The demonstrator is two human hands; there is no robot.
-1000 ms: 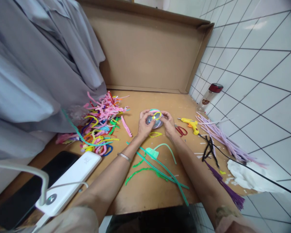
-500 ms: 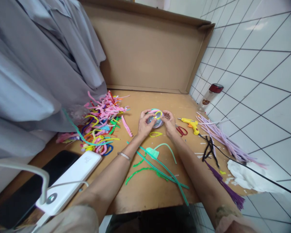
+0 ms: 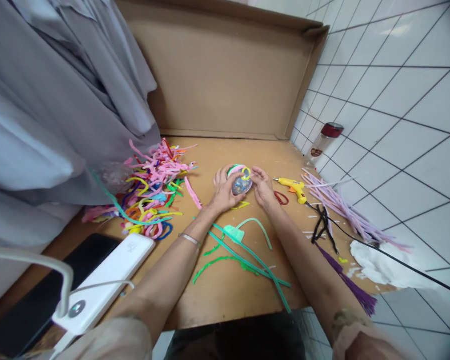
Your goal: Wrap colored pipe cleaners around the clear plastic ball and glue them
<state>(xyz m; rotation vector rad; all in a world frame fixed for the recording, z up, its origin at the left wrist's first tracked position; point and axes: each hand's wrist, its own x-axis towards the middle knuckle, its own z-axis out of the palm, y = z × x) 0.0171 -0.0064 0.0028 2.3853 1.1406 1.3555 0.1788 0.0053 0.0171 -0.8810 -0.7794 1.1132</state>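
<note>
My left hand (image 3: 225,189) is wrapped round the left side of a clear round object (image 3: 241,186) with pink and green strips along its upper rim. A small yellow loop (image 3: 246,173) shows at the object's upper right. My right hand (image 3: 262,187) is at the right side, its fingertips curled close to the yellow loop; whether they pinch it is too small to tell. Just below the hands lies another yellow loop (image 3: 241,205), partly covered by my left hand. Red-handled scissors (image 3: 282,198) lie beside my right wrist.
Pipe cleaners in many colours (image 3: 159,185) are heaped at the left, near a white power bank (image 3: 108,280). Teal strips (image 3: 247,256) lie between my forearms. A yellow glue gun (image 3: 293,188), lilac strips (image 3: 341,212) and a red-capped bottle (image 3: 324,142) are at the right.
The round object has been turned and tilted, showing more of its clear face. My left fingers have spread round it, and my right fingers have shifted off its edge. The view has moved slightly.
</note>
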